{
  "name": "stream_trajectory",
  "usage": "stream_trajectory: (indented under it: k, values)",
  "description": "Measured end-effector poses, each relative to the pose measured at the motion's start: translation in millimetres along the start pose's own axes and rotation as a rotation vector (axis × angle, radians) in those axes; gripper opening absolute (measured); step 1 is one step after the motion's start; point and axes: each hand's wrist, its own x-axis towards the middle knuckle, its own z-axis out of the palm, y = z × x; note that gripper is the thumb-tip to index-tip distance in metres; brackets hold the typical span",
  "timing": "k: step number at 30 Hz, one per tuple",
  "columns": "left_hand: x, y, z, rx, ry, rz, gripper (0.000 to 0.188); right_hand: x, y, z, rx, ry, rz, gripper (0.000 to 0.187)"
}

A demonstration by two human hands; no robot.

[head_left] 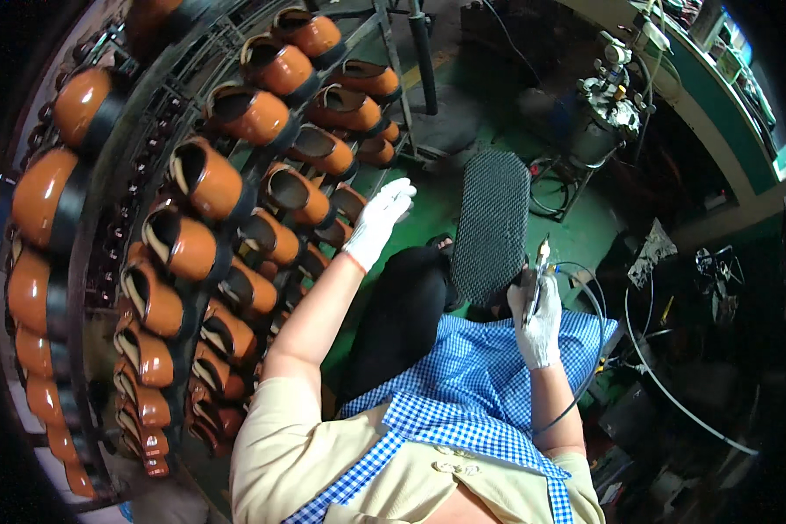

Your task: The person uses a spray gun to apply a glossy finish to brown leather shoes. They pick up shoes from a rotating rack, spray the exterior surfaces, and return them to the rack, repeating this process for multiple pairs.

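My left hand [382,221], in a white knit glove, is stretched out to the left of the black mesh-textured oblong, near the racked shoes. Its fingers extend forward, and nothing shows in it. A white glove also covers my right hand [538,320], which is closed around a slim metal spray gun [540,266] pointing away from me, with a thin hose beside it. Just left of that hand is the long, round-ended black surface [491,223]. Glossy orange-brown clogs [208,181] with dark soles hang in rows on the left, the closest ones beside my left forearm.
A dark metal rack [393,65] carries the clogs. Toward the back right stands a metal pressure pot [596,140] with gauges and hoses. A loose grey hose [664,395] curves along the right side. A counter edge [716,135] borders the far right.
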Motion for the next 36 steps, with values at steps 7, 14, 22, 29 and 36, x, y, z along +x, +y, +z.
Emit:
stream_trajectory:
  k: [7,14,22,29,36]
  values:
    - [228,-126,-132,1.274,0.542,0.148,0.080,-16,7,-5,-0.045,-0.138,-0.105,0.039]
    - [247,-142,-109,1.230,0.436,-0.087,0.108,-14,-7,-19,-0.182,-0.138,-0.098,0.029]
    - [191,-145,-160,1.304,0.234,-0.318,0.052,-10,-10,-11,-0.163,-0.119,-0.174,0.039]
    - [69,-67,-71,0.797,0.096,0.049,0.025,-11,3,-5,-0.039,-0.019,-0.044,0.034]
    - [-121,77,5,0.741,0.069,0.073,0.022,-12,22,10,0.130,-0.031,0.089,0.034]
